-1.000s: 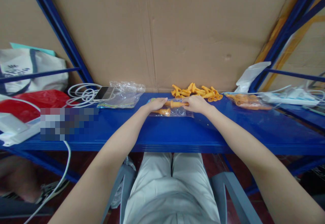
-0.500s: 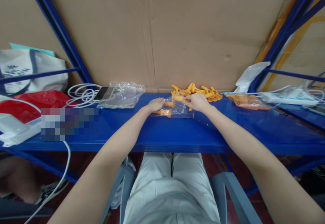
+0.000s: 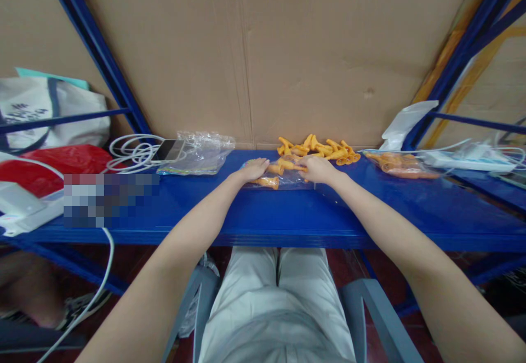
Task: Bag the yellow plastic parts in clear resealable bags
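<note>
A small clear plastic bag (image 3: pixel 283 180) lies on the blue shelf (image 3: pixel 287 215) with a few orange plastic pieces (image 3: pixel 269 181) in it. My left hand (image 3: pixel 252 170) rests on the bag's left end, fingers bent and pressing it down. My right hand (image 3: pixel 316 169) is at the bag's right end, pinching an orange piece (image 3: pixel 290 164) that points into the bag. Behind both hands lies a loose pile of orange pieces (image 3: pixel 318 149) against the cardboard wall.
A filled bag of orange pieces (image 3: pixel 400 164) lies at the right, with a white power strip (image 3: pixel 468 160) beyond. At the left are empty clear bags (image 3: pixel 201 154), a phone (image 3: pixel 166 151), coiled white cable (image 3: pixel 131 152), a red bag (image 3: pixel 61 163) and a white tote (image 3: pixel 45 113).
My right hand lifted an orange piece toward the pile half a second ago, then came back down; it now holds the piece low at the bag's mouth. My left hand stayed put.
</note>
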Motion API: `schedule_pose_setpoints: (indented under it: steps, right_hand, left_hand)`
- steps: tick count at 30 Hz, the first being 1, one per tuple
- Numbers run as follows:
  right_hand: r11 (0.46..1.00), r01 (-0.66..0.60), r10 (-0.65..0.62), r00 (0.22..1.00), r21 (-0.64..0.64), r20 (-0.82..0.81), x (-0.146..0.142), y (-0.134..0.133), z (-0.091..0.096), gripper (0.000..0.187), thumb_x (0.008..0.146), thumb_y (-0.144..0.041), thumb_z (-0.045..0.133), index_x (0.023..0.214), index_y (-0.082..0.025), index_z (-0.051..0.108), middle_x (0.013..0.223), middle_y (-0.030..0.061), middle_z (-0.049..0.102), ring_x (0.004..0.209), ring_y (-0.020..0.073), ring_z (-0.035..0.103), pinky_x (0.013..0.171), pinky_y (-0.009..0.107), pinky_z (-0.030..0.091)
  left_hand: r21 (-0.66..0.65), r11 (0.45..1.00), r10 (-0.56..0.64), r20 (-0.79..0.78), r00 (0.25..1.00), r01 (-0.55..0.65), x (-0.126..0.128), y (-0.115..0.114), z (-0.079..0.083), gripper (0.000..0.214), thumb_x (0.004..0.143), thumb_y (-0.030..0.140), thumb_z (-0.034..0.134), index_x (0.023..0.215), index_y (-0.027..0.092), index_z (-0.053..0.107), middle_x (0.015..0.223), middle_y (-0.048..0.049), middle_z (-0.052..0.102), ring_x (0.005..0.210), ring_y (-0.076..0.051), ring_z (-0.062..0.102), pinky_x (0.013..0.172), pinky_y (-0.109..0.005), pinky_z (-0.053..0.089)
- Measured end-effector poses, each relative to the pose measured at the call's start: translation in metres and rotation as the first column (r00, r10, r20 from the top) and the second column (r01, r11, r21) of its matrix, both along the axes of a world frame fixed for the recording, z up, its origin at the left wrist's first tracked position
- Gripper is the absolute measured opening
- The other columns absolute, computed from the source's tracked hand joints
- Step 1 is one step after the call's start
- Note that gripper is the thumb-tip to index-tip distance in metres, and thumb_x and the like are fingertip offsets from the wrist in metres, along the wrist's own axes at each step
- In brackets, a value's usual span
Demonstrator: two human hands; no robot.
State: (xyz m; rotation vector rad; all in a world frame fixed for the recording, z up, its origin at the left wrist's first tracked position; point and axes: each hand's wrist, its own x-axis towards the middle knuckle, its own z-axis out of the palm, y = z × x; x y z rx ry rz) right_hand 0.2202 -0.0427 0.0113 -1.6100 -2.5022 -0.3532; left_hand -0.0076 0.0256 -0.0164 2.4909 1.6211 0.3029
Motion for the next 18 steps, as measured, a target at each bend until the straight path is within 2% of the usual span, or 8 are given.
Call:
schedule_pose_setpoints:
  steps: [3,6,9,11,15,18]
  right_hand:
    - [0.998,-0.057,0.052,0.991,-0.038,-0.119,0.007,0.011,-0.007,0.038,0.078,-0.010,0.058,0.113,-0.013,0.071,0.116,0.0126,0.072,0.105,0.0249,0.067,0.087,0.031,0.049]
    - [0.998,-0.005,-0.005,0.984,-0.057,-0.180,0.008,0.015,-0.011,0.039,0.075,-0.008,0.058,0.112,-0.013,0.072,0.112,0.0121,0.073,0.102,0.0256,0.068,0.086,0.031,0.050]
    - [0.999,0.026,-0.029,0.985,-0.019,-0.172,0.006,0.017,-0.013,0.037,0.076,-0.010,0.058,0.109,-0.015,0.074,0.111,0.0127,0.073,0.104,0.0288,0.067,0.087,0.036,0.048]
    - [1.000,-0.010,0.011,0.985,0.008,-0.175,0.007,0.018,-0.015,0.034,0.076,-0.011,0.057,0.104,-0.016,0.076,0.110,0.0117,0.074,0.104,0.0289,0.067,0.086,0.036,0.047]
    - [0.993,-0.121,0.115,0.961,-0.006,-0.252,0.013,0.025,-0.018,0.031,0.075,-0.014,0.057,0.098,-0.018,0.077,0.098,0.0069,0.076,0.092,0.0239,0.068,0.078,0.031,0.046]
    - [0.989,-0.142,0.124,0.950,-0.043,-0.286,0.015,0.026,-0.017,0.033,0.075,-0.016,0.058,0.101,-0.021,0.078,0.097,0.0046,0.076,0.091,0.0229,0.067,0.077,0.030,0.044]
  left_hand:
    - [-0.040,0.999,0.022,-0.025,0.999,-0.023,0.002,-0.004,0.004,0.062,0.101,0.041,0.015,0.149,0.013,0.042,0.158,-0.0081,0.033,0.148,-0.020,0.028,0.120,-0.031,0.020]
    - [-0.039,0.999,0.020,-0.040,0.999,-0.021,0.004,-0.007,0.007,0.062,0.101,0.037,0.015,0.150,0.008,0.040,0.158,-0.0115,0.033,0.148,-0.020,0.029,0.121,-0.030,0.018]
    - [-0.036,0.999,0.014,-0.013,1.000,-0.014,0.004,-0.008,0.007,0.062,0.101,0.037,0.015,0.149,0.008,0.041,0.157,-0.0113,0.035,0.148,-0.020,0.030,0.120,-0.030,0.019]
    - [-0.034,0.999,0.011,0.027,1.000,-0.010,0.003,-0.007,0.007,0.062,0.101,0.038,0.014,0.148,0.009,0.043,0.157,-0.0105,0.036,0.147,-0.020,0.031,0.120,-0.030,0.020]
    - [-0.036,0.999,-0.001,0.095,0.995,0.004,0.000,-0.004,0.004,0.063,0.100,0.040,0.016,0.146,0.009,0.046,0.156,-0.0114,0.038,0.146,-0.021,0.034,0.119,-0.029,0.022]
    - [-0.036,0.999,-0.015,0.129,0.992,0.020,-0.003,0.001,0.001,0.062,0.099,0.042,0.020,0.145,0.009,0.047,0.155,-0.0120,0.039,0.146,-0.022,0.034,0.119,-0.030,0.022]
